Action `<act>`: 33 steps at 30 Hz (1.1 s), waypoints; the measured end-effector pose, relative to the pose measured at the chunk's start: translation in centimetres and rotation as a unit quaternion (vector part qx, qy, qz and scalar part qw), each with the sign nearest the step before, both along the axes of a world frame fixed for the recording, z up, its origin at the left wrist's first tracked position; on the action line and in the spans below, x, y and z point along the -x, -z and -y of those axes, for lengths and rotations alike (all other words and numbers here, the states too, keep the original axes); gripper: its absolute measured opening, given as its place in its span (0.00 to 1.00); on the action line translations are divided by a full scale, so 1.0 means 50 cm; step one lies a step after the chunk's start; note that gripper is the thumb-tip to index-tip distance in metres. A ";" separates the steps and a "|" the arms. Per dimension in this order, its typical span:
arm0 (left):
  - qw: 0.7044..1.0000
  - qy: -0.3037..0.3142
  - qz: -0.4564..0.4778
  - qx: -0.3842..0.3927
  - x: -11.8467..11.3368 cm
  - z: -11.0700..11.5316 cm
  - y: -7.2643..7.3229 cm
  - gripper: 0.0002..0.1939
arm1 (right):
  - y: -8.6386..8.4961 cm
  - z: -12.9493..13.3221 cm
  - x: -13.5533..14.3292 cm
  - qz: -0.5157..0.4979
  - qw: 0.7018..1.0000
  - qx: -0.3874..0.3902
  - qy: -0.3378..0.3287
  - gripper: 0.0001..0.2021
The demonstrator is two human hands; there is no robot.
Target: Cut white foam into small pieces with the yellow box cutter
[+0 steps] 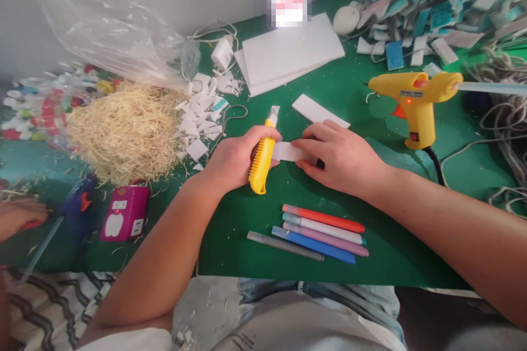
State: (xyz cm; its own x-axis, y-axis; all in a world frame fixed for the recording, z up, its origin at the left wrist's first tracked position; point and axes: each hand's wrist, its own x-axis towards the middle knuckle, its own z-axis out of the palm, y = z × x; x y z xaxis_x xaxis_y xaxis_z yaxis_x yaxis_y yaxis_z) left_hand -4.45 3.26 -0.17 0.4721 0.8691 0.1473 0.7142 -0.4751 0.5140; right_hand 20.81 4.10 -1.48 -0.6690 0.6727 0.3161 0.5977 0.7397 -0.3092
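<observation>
My left hand (236, 158) is closed around a yellow box cutter (262, 162), its blade end pointing away from me. One end of a small white strip (285, 151) also lies at the left fingertips, beside the cutter. On the other end press the fingers of my right hand (340, 154), pinched together over it. A small dark patch shows between the right fingers; what it is I cannot make out. Just beyond the right hand lies a longer white foam-like strip (320, 111). Several markers, including a red one (323, 218), lie side by side nearer to me.
A yellow hot glue gun (403, 101) stands at the right with its cord. White sheets (290, 55) lie at the back, scraps (201, 115) and a straw pile (123, 131) at the left. A magenta power box (125, 213) and another person's hand (20, 218) are further left.
</observation>
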 end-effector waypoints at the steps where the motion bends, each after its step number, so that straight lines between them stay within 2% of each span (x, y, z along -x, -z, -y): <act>1: 1.000 -0.002 -0.001 0.001 0.000 0.000 -0.001 0.21 | 0.000 0.000 0.000 0.000 1.000 0.001 0.000 0.15; 16: 1.000 0.000 -0.011 0.004 -0.010 -0.006 -0.014 0.19 | -0.005 -0.001 -0.001 -0.004 1.000 0.022 -0.001 0.14; 27: 1.000 0.004 -0.020 0.008 -0.008 -0.005 -0.014 0.18 | -0.006 0.000 -0.001 0.001 1.000 0.007 -0.002 0.14; 33: 0.999 0.007 -0.031 0.001 -0.006 -0.007 -0.011 0.17 | 0.000 0.002 0.004 -0.012 1.000 -0.013 -0.017 0.17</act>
State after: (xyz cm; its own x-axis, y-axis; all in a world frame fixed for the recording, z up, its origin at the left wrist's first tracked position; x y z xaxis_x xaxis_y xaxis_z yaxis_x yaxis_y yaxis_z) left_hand -4.17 3.60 0.40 0.4923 0.8628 0.1147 0.7384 -0.4838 0.4698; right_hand 20.60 4.00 -1.49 -0.6828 0.6411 0.3502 0.5648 0.7674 -0.3036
